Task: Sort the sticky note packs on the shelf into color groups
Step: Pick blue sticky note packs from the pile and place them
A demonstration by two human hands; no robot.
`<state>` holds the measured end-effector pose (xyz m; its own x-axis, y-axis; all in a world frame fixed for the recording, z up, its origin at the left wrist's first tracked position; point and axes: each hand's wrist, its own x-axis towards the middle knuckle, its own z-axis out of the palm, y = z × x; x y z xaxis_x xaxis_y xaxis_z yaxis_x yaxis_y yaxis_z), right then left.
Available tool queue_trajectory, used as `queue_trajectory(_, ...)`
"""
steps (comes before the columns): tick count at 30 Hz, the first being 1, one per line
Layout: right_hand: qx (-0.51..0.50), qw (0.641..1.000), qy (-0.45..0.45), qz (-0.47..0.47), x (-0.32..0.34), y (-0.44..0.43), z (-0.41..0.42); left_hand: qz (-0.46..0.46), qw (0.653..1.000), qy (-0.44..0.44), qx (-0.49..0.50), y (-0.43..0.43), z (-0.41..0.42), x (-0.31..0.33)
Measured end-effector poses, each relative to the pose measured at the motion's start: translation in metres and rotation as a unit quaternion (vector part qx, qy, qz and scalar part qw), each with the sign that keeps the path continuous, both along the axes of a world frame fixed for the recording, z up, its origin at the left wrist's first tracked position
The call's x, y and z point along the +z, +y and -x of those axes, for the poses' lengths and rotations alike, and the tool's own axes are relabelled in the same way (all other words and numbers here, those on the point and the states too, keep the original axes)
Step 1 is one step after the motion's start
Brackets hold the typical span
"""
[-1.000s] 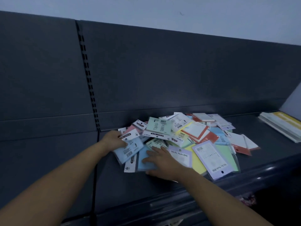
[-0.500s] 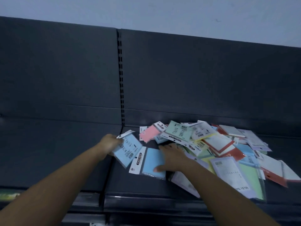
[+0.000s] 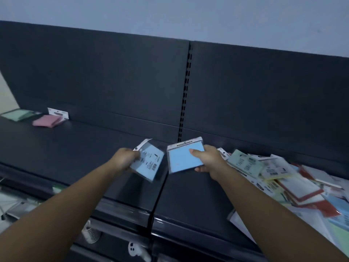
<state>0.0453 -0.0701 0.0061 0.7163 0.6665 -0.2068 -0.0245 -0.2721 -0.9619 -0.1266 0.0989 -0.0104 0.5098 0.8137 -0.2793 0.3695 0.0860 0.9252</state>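
Two flat rectangles in glossy clear sleeves, held above the matte dark shelf (image 3: 85, 148): grips the labelled blue pack (image 3: 149, 164) in the curled fingers of the left hand (image 3: 125, 160), pinches the plain blue pack (image 3: 182, 160), white header card on its far edge, in the right hand (image 3: 209, 163), thumb on top. Right, a jumbled pile (image 3: 283, 176) of packs; far left, a pink pack (image 3: 47, 121) beside a green pack (image 3: 17, 114)

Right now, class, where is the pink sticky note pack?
In the head view, the pink pack lies at the far left of the shelf, near the back panel, just right of a green pack.
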Motion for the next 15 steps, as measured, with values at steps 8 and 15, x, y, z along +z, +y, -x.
queue_trajectory(8, 0.031, 0.991, -0.123, -0.051, -0.012, 0.118, 0.116, 0.052, 0.993, -0.052, 0.092, 0.067, 0.096, 0.024)
queue_trajectory(15, 0.084, 0.980, -0.171, -0.064, -0.019, 0.218, 0.217, 0.100, 0.982, -0.102, 0.122, 0.138, 0.176, 0.036)
